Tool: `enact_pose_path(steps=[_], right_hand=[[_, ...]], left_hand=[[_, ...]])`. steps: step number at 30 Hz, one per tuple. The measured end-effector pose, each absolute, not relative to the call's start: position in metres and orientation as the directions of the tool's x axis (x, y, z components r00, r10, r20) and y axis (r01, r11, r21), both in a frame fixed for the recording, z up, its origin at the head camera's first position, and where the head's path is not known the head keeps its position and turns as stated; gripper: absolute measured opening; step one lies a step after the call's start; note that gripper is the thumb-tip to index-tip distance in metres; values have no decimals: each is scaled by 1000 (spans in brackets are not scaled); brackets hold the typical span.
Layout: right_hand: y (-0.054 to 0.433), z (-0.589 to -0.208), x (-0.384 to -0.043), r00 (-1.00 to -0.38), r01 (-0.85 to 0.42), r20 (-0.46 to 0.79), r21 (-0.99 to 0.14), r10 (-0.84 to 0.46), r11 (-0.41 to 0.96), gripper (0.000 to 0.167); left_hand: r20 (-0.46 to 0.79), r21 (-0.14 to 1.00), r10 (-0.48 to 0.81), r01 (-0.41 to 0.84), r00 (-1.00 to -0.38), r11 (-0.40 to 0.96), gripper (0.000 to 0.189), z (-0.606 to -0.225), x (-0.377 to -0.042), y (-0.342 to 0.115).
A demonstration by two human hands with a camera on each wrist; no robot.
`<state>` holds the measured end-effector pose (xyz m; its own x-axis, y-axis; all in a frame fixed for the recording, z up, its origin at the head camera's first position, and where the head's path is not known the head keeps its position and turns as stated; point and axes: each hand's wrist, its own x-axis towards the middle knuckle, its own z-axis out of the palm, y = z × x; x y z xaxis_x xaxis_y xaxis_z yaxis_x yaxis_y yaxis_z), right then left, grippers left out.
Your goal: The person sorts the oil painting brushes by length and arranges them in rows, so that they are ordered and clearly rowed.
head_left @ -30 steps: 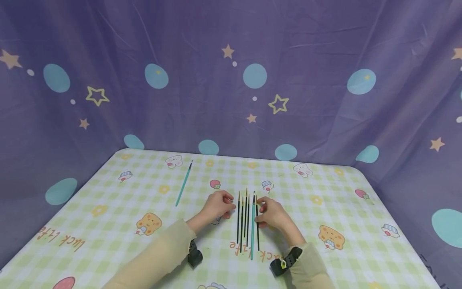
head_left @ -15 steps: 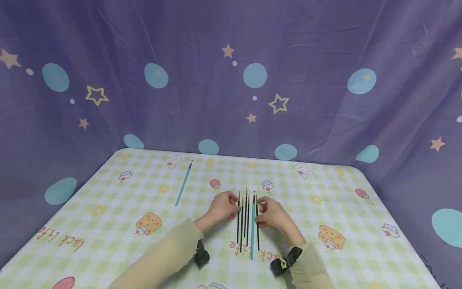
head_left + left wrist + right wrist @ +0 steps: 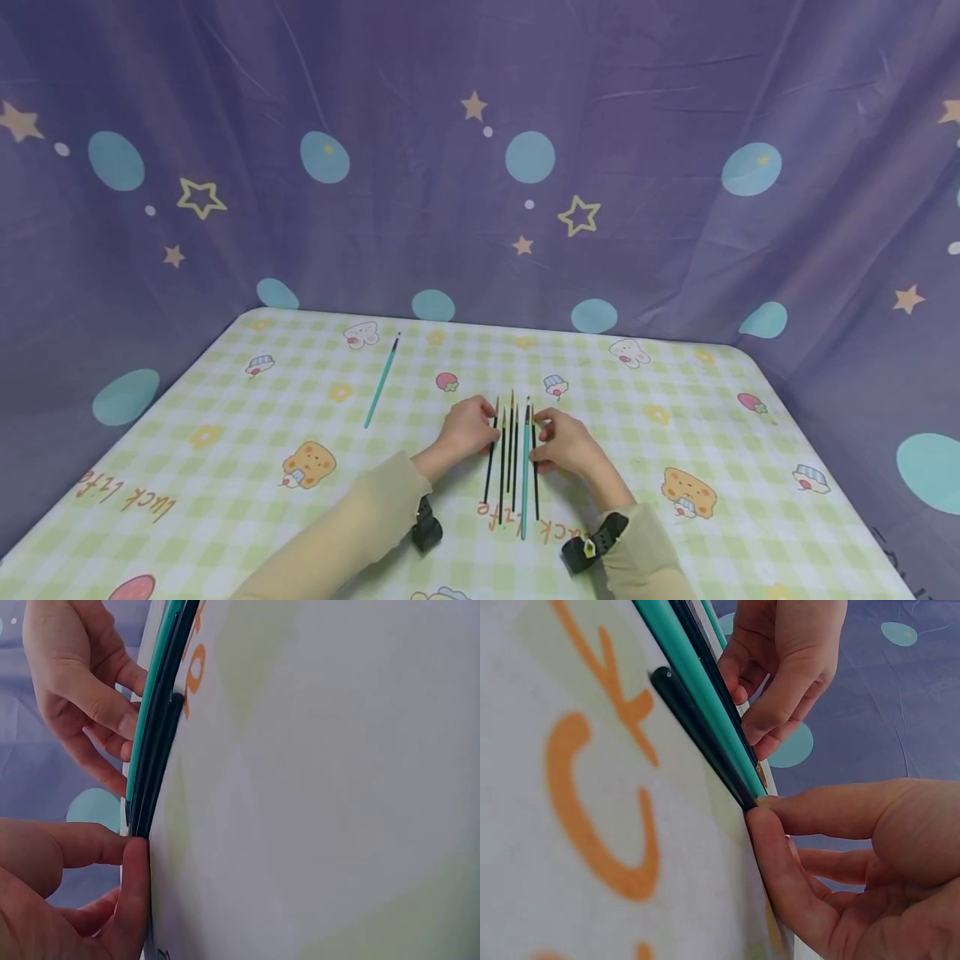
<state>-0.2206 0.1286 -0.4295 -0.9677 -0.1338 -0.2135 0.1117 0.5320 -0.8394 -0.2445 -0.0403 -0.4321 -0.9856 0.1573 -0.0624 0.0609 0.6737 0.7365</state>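
Several thin paintbrushes lie side by side on the cloth in the head view, bristles toward the far side. My left hand (image 3: 467,427) pinches the leftmost black paintbrush (image 3: 490,475) near its bristle end; this brush slants a little, its handle end out to the left. My right hand (image 3: 566,444) holds the rightmost black paintbrush (image 3: 536,492) between thumb and finger, beside a longer teal paintbrush (image 3: 524,500). More black brushes (image 3: 502,479) lie between the hands. In the right wrist view, the right fingertips hide part of the dark handle (image 3: 705,742).
Another teal paintbrush (image 3: 382,382) lies apart, at the far left of the table. A green-checked cloth (image 3: 600,392) with printed cartoons covers the tabletop. Behind it hangs a purple curtain (image 3: 420,208). Dark straps with small cameras (image 3: 427,532) sit on both wrists.
The left hand has moved right to the leftmost black brush and taken hold of it. That brush's handle end has swung slightly left. My right hand has stayed in place.
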Motion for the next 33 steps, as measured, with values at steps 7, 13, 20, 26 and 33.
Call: enact_pose_path(steps=[7,13,20,26,33], right_hand=[[129,-429,-220,-968,105,-212,-827,-133,552,57],[129,-430,-220,-968,104,-211,-828,-134,551,56],[129,-429,-220,-966,116,-224,-825,-132,553,56],[128,-429,-220,-966,113,-222,-826,-135,553,57],[130,-430,-221,-965,114,-225,-824,-136,555,58]], left_hand=[[-27,650,145,93,-989,754,24,-426,-242,-36],[-26,626,146,98,-989,773,24,-425,-242,-35],[-20,558,150,114,-988,822,24,-422,-244,-33],[-41,557,146,99,-988,825,22,-421,-245,-33],[-72,582,141,73,-987,810,18,-420,-246,-35]])
